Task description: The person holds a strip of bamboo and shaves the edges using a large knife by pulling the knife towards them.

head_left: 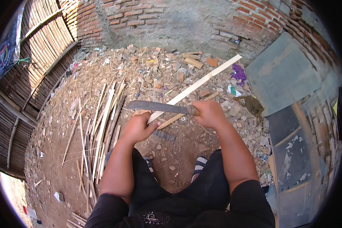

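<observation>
My right hand (209, 114) is closed around the handle of a machete (155, 106), whose dark blade points left. That blade lies across a long pale strip of wood (205, 78), above the strip's near end. My left hand (138, 127) grips this near end, with the thumb along its near side. From there the strip slants up and away to the right. A second, browner stick (171, 121) lies beneath the machete, between my two hands. Just below it on the ground is a dark grey ridged piece (164, 135).
Several thin wood strips (102, 129) lie in a pile to the left. Rubble and litter cover the ground, with a purple cloth (238, 74) at the right. A brick wall (171, 22) stands behind, a bamboo wall (45, 49) at left, and boards (285, 72) lean at right.
</observation>
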`<state>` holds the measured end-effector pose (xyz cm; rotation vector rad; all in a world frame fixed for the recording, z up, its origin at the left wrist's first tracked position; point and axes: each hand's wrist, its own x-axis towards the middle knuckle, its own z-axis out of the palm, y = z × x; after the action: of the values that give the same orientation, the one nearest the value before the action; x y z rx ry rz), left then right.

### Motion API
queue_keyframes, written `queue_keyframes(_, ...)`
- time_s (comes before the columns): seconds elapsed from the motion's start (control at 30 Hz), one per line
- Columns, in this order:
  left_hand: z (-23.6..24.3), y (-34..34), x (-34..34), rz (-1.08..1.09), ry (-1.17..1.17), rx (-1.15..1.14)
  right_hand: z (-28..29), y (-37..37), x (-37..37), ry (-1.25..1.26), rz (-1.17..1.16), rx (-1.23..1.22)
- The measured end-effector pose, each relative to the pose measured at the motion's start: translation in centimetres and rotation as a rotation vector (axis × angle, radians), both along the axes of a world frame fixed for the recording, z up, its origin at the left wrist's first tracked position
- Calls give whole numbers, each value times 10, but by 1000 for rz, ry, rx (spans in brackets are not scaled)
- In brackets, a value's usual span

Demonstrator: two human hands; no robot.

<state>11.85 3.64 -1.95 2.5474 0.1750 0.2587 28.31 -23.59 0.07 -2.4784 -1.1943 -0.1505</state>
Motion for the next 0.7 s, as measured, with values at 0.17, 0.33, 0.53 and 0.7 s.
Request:
queue_keyframes(0.17, 4, -1, 0, 30, 16, -16, -2, -31, 32, 118, -317, 237)
queue_keyframes(0.33, 4, -2, 1, 5, 22, 5, -1, -29, 22, 126, -233, 232)
queue_keyframes(0.53, 2, -5, 0, -20, 33, 6, 0, -10, 8, 76, 49, -8)
queue_keyframes(0.7, -1, -2, 1, 1, 13, 21, -4, -30, 30, 248, -212, 200)
